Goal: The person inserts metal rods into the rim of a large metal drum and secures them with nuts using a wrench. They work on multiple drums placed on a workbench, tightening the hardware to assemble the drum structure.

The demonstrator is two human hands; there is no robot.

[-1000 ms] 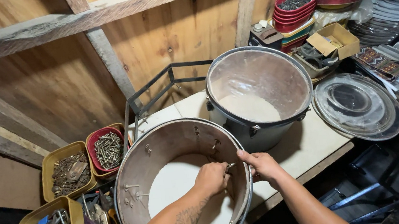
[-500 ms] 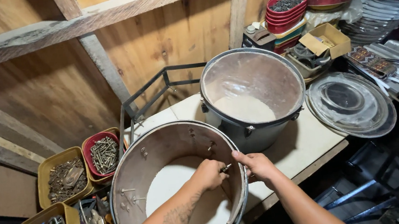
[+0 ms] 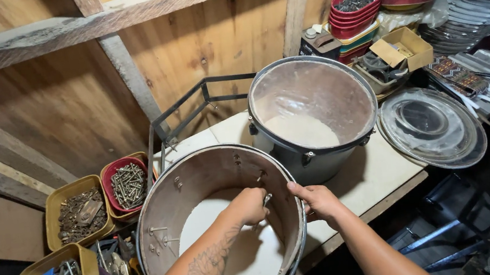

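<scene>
The left hand reaches inside the near drum shell, closed on a small metal tool — the right hand grips the shell's rim. Left trays hold screws.

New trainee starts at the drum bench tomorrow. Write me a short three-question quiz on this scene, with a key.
1. True or false: the left hand is inside the open drum shell.
2. Where does the right hand rest? A) on the near shell's rim B) on the second drum C) in the red bowl of screws
3. Fill in: the clear round drum heads lie to the ____ of the second drum.

Key:
1. True; it holds a small metal tool against the inner wall.
2. A
3. right
</scene>
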